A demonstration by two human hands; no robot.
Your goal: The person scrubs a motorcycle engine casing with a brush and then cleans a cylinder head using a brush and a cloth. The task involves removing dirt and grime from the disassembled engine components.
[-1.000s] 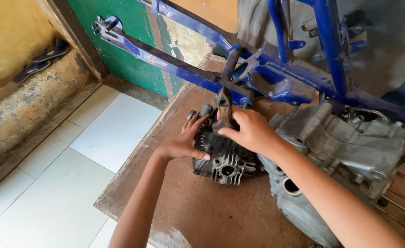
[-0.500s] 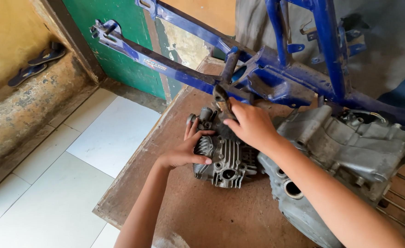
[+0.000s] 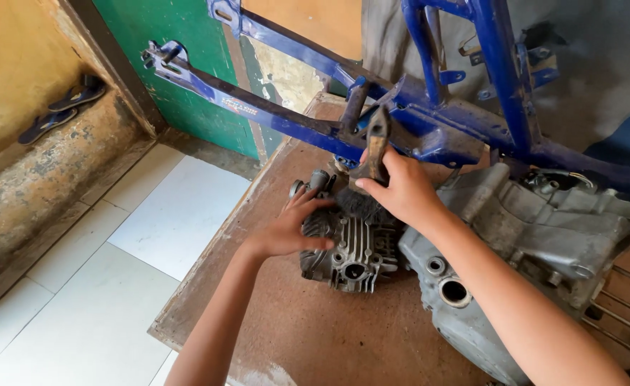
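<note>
A grey finned engine cylinder head (image 3: 354, 251) lies on a brown board (image 3: 315, 322). My left hand (image 3: 292, 227) rests on its left side, fingers spread, steadying it. My right hand (image 3: 399, 187) grips a brush (image 3: 372, 168) with a wooden handle and dark bristles pressed on top of the fins. A large grey engine crankcase (image 3: 522, 243) sits to the right, touching the cylinder head. A blue tubular motorcycle frame (image 3: 429, 121) spans above and behind both.
White floor tiles (image 3: 115, 271) lie left of the board. A green door (image 3: 179, 78) stands behind, with a worn concrete step (image 3: 43, 179) on the left carrying a pair of dark sandals (image 3: 61, 107). Wooden slats (image 3: 626, 300) show at the right edge.
My right hand has shifted the brush slightly up along the top of the cylinder head. My left hand has stayed on the head's left side. The camera moved a little closer.
</note>
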